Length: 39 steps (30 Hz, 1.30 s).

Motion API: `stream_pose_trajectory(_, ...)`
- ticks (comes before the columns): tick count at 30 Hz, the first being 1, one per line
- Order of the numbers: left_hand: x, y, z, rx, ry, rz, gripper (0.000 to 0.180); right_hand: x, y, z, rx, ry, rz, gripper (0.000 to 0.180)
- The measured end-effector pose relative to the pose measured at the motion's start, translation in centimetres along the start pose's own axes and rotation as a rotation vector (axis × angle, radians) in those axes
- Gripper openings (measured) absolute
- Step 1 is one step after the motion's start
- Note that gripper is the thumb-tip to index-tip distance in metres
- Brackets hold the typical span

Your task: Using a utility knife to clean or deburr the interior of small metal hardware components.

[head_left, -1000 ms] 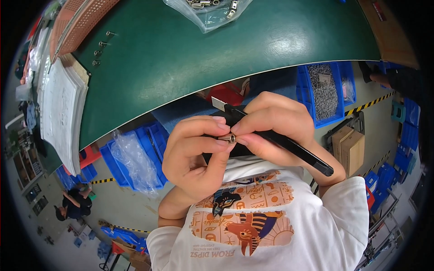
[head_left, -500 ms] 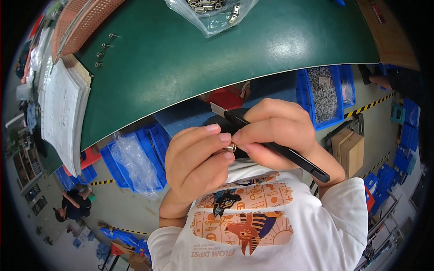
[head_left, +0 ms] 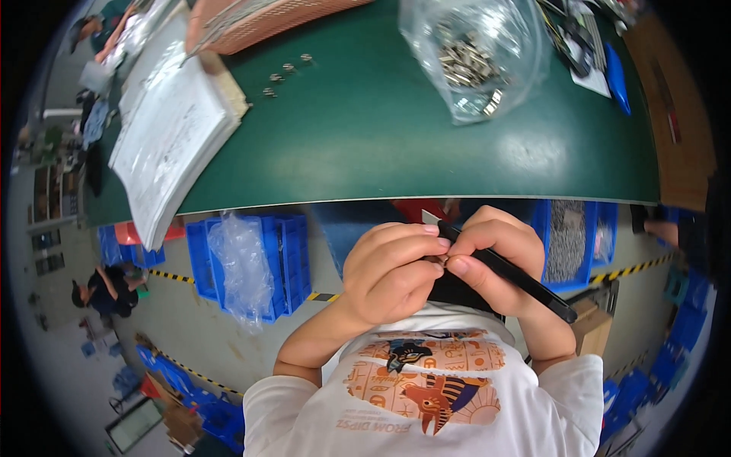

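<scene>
I'm watching the green tabletop (head_left: 365, 129) filling upper frame w/ parts bag (head_left: 472, 57). At center, left hand (head_left: 392, 274) is pinching a tiny metal part (head_left: 439, 261); right hand (head_left: 495, 263) is gripping a black tool (head_left: 506, 273). Risk: part's slipping to the floor if the tool twists.

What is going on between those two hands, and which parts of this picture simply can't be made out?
- Small metal part, head view: pinched between both hands' fingertips, too small and covered to identify.
- Black tool: its tip is hidden by the right hand and left hand.
- Clear bag of metal pieces: cut off by the top edge.
- White booklet: print too blurred to read.
</scene>
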<state>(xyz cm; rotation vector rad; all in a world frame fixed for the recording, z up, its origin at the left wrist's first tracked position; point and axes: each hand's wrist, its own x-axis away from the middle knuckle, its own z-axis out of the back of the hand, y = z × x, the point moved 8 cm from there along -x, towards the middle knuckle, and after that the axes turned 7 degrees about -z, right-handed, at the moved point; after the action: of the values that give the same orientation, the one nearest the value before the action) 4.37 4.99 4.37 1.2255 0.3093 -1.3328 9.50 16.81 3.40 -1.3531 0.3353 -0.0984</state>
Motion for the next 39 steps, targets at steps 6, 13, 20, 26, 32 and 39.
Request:
stream_pose_trajectory(6, -1.9, -6.7, 5.3, -0.345, 0.163, 0.225, 0.023, -0.2, 0.9, 2.5, 0.044, 0.258, -0.111, 0.009)
stream_pose_trajectory(13, -4.2, -14.2, 8.4, -0.718, -0.013, 0.271, 0.014, 0.0, 0.2, 3.4, 0.306, 0.321, 0.100, 0.015)
stream_pose_trajectory(20, -4.0, -16.4, 8.5, -0.930, -0.113, 0.278, 0.019, 0.5, 1.8, 6.0, 0.442, 0.433, 0.057, 0.030)
stream_pose_trajectory(26, -4.8, -14.6, 8.4, -0.843, -0.051, 0.284, 0.017, 0.0, 1.6, 7.2, 0.457, 0.453, 0.158, 0.019)
stream_pose_trajectory(32, -10.1, -7.0, -4.9, -0.472, -0.393, -0.252, 0.018, -0.3, 2.5, 8.1, 0.392, 0.549, 0.154, 0.019)
stream_pose_trajectory(39, -11.0, -7.9, -10.3, -0.328, -0.734, -0.151, 0.027, 0.3, 1.2, 7.5, 0.465, 0.578, 0.211, 0.013)
